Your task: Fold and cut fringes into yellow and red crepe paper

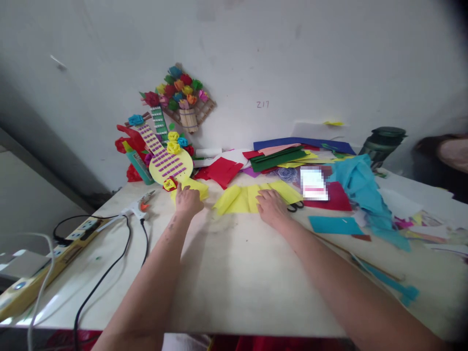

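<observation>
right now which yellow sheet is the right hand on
The creased yellow sheet beside the black scissor handles; a smaller yellow sheet lies by the left hand.

Pale table [223, 287]: yellow sheet [245, 199], glue gun [135, 209], blue sheet [333, 225].

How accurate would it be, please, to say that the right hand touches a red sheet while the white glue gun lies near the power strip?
Only the colour is wrong: the head view shows the right hand touching a yellow sheet.
</observation>
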Demonstrator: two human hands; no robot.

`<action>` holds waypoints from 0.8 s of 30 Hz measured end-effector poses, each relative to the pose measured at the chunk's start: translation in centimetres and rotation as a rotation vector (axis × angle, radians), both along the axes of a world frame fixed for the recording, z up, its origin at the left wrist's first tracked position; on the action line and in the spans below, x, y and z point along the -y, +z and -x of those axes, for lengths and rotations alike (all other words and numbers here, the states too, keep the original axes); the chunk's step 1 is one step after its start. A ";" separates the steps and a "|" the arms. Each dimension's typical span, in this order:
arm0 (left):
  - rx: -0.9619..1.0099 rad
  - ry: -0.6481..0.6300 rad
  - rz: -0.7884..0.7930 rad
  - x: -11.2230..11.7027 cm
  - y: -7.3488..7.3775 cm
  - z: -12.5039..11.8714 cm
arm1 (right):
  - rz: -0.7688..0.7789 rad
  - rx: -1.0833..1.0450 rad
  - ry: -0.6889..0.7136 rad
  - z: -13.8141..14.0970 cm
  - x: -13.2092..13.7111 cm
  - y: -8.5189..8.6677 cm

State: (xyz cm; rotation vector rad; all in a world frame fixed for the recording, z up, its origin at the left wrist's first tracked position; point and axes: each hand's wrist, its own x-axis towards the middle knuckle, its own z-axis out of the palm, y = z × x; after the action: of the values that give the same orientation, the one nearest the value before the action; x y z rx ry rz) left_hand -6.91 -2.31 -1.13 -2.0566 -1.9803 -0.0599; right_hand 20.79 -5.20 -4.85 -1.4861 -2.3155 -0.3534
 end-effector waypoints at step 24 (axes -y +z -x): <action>-0.057 -0.044 -0.025 0.0 -2.7 1.5 | 0.027 -0.009 0.004 0.0 -0.1 0.0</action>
State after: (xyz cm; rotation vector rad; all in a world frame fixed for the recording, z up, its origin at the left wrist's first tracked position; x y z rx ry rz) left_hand -8.39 -2.27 -3.84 -2.0633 -1.8915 -0.0343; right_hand 20.84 -5.07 -4.84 -1.4927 -2.3240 -0.3150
